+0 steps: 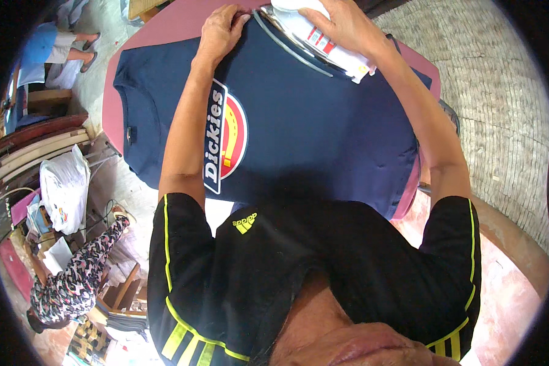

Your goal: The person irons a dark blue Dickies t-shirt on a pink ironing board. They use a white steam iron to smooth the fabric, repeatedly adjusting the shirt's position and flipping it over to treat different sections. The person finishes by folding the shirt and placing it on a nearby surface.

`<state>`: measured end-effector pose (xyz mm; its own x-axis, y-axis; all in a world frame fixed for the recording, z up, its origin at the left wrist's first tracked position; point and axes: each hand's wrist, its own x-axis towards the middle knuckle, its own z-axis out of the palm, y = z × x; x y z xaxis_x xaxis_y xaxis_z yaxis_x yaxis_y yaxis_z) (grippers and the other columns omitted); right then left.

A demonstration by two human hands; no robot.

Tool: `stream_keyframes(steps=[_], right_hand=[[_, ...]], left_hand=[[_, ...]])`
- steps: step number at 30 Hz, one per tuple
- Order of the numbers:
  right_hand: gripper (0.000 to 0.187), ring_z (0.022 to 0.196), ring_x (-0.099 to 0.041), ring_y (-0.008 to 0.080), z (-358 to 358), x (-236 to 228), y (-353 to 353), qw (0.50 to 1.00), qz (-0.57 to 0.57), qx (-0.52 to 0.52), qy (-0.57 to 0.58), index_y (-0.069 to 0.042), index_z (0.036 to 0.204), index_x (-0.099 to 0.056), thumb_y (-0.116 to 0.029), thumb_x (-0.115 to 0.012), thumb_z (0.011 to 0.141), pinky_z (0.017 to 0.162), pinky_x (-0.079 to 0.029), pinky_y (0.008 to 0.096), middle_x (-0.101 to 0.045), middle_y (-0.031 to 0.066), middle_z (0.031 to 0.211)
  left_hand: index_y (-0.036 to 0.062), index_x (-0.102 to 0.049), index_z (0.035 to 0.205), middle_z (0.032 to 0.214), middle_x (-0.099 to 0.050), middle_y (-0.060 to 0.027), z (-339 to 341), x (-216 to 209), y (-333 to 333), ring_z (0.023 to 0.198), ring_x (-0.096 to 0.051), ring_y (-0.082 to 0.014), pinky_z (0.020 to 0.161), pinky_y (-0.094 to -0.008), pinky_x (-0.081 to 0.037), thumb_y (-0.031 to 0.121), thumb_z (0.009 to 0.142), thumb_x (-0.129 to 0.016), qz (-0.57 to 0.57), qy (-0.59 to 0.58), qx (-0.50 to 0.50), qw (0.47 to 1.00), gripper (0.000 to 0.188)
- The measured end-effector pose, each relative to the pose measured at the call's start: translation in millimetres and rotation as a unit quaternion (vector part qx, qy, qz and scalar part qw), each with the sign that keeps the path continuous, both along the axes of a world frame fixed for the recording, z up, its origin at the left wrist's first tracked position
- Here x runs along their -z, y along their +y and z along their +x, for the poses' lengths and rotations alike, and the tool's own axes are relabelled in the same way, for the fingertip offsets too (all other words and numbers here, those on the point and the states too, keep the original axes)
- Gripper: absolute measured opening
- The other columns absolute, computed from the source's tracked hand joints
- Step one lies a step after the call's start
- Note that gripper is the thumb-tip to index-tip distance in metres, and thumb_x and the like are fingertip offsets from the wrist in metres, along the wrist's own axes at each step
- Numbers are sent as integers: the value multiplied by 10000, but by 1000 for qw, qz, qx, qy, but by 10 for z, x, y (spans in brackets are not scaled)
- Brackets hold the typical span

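1. Right hand (352, 27): the grip is closed on the iron (326, 44), with the thumb laid along the casing.
2. Left hand (221, 33): fingers are bent and close together at the far edge of the shirt (323, 134), just beside the left end of the iron. The view does not settle whether this grip pinches the cloth or only rests on it.
3. Iron: white casing with red marks and a metallic lower edge. It is located at the far side of the shirt, slanting from far left to near right.
4. Shirt: dark blue, spread out with the neckline (124, 113) toward the left. The left forearm crosses it.
5. Print (236, 137): red, yellow and white emblem with a lettered banner, located on the shirt just right of the left forearm.
6. Board (171, 27): pink, carries the shirt; its border shows beyond the cloth.
7. Black top (256, 268): yellow trim, worn by the operator at the near side of the board.
8. Mat (500, 91): ribbed, grey-beige, located to the right.
9. White bag (65, 189): located to the left, near stacked planks (39, 143).
10. Co-worker (82, 274): patterned clothing, lower left. A second person (39, 46) in blue is at upper left.
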<state>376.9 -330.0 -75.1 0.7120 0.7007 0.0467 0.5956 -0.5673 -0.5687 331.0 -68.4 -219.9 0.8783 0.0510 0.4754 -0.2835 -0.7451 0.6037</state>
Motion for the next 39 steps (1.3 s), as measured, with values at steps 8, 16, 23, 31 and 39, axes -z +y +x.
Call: stream_keyframes(steps=[8,16,23,31,39], right_hand=[[373,836,-666,373,-582,173,-206,998,-5,66,0,-1,1090,-585,-361,-590,993,764,-505,451,-681,249,949],[429,810,-659,433,-759,161,-42,998,-32,-48,-9,-3,1067,-579,-421,-611,975,700,-500,469,-670,283,939],[421,966,-631,484,-784,194,409,999,-27,-23,-19,43,1054,-563,-371,-588,984,787,-487,502,-643,308,967],[430,955,-633,493,-1411,170,47,999,-41,25,-18,65,1029,-560,-364,-565,987,779,-485,517,-639,326,951],[484,1011,-682,413,-1461,89,266,993,-5,89,83,82,1021,-597,-398,-544,984,861,-531,481,-681,306,1031]], left_hand=[[20,-644,933,903,-661,-184,26,-6,-11,890,-633,-411,793,-457,-512,109,874,-692,-23,-102,-9,994,116],[68,-665,1145,1200,-653,-158,-723,-215,126,1157,-594,-347,967,-483,-449,259,979,-594,44,-48,-73,995,263],[163,-506,1462,1578,-390,-156,-1571,207,115,1480,-302,-404,1178,-610,-184,547,980,-451,193,41,-213,957,619],[22,-581,1315,1431,-517,-216,-1588,132,13,1349,-448,-407,1106,-539,-335,357,968,-567,273,-58,-242,929,482],[39,-473,1446,1535,-396,-251,-2060,88,-407,1427,-333,-470,1141,-635,-242,419,980,-507,215,35,-193,957,603]])
